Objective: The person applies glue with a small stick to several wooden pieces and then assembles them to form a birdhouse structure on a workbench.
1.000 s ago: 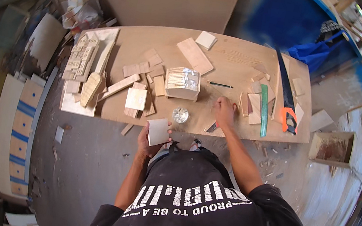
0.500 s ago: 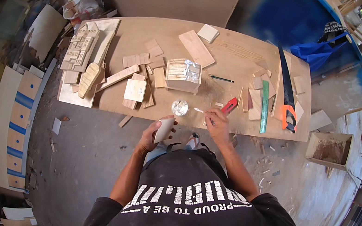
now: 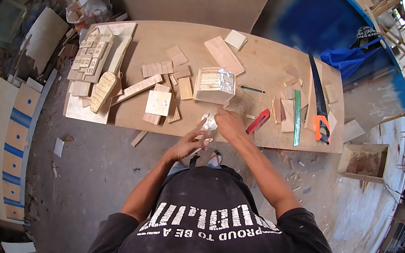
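My left hand (image 3: 189, 144) is closed on a flat pale piece of wood (image 3: 198, 150), seen nearly edge-on, at the table's near edge. One or more of its fingers reach up to a small round container of white paste (image 3: 209, 122). My right hand (image 3: 229, 124) leans over the container from the right with its fingers pinched. The thin white-tipped stick it held a moment ago is hidden by the hand. Just beyond stands a small model house (image 3: 214, 86) with a slatted roof, white smears on its right side. A red utility knife (image 3: 258, 121) lies right of my right hand.
Wood offcuts (image 3: 159, 103) and strips lie left of the house. Farther left is a wooden building-front model (image 3: 91, 55). A pencil (image 3: 252, 89), a green ruler (image 3: 296, 118) and an orange-handled saw (image 3: 317, 91) lie to the right. A box (image 3: 363, 161) stands beyond the table's right end.
My right hand has moved left and inward over the container, hiding the stick. My left hand has moved right and up to the container, turning the wood piece edge-on.
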`<action>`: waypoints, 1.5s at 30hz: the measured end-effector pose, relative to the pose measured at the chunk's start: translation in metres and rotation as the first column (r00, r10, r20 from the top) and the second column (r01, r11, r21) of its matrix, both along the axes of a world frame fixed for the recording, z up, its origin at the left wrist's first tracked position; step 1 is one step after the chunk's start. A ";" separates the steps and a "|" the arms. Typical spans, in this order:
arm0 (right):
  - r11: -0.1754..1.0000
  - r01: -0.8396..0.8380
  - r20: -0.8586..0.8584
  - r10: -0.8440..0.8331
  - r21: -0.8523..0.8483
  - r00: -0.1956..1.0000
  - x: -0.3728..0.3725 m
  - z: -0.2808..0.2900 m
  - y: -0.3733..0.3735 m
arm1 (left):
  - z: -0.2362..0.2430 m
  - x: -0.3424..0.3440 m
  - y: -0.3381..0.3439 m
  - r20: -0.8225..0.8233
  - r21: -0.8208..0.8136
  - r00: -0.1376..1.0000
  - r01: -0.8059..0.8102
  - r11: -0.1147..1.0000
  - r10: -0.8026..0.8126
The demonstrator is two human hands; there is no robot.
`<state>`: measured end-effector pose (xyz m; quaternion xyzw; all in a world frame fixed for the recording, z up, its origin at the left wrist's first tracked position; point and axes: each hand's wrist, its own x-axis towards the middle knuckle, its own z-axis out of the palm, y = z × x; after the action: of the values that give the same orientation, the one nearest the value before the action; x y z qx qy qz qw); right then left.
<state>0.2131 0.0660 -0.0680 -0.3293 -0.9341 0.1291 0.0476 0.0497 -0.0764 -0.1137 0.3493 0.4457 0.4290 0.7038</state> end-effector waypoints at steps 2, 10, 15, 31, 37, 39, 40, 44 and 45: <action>0.995 -0.091 0.180 0.084 0.030 0.980 -0.011 0.005 0.000 | -0.011 0.000 0.001 -0.068 0.053 0.998 0.014 0.999 -0.010; 0.998 -0.053 0.209 0.057 -0.026 0.976 -0.014 -0.015 0.000 | -0.004 0.008 -0.005 -0.080 -0.018 0.996 0.034 0.999 -0.035; 0.991 0.052 0.214 -0.025 -0.126 0.977 -0.014 -0.012 -0.001 | -0.007 0.010 -0.004 -0.127 0.022 0.990 0.060 0.998 -0.056; 0.816 0.395 -0.028 -0.447 -0.422 0.894 -0.009 -0.056 -0.001 | -0.019 0.014 0.001 -0.180 0.017 0.980 0.090 0.996 -0.086; 0.711 0.431 -0.060 -0.551 -0.555 0.832 -0.001 -0.038 -0.010 | -0.025 0.014 0.001 -0.194 0.056 0.979 0.077 0.995 -0.065; 0.669 0.454 -0.063 -0.597 -0.588 0.800 0.003 -0.039 -0.014 | -0.020 0.016 0.001 -0.167 0.053 0.985 0.062 0.997 -0.052; 0.631 0.463 -0.075 -0.637 -0.623 0.767 0.005 -0.040 -0.016 | -0.017 0.017 0.002 -0.138 0.043 0.990 0.041 0.998 -0.034; 0.465 0.437 -0.060 -0.734 -0.770 0.676 0.009 -0.040 -0.016 | -0.007 0.016 0.004 -0.175 0.036 0.982 0.080 0.996 -0.073; 0.464 0.435 -0.060 -0.734 -0.771 0.676 0.009 -0.037 -0.016 | -0.008 0.016 0.003 -0.171 0.032 0.983 0.066 0.997 -0.060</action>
<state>0.2223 0.0500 -0.1051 -0.5947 -0.6039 0.5109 0.1433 0.0661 -0.0732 -0.1212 0.4115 0.4848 0.3835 0.6697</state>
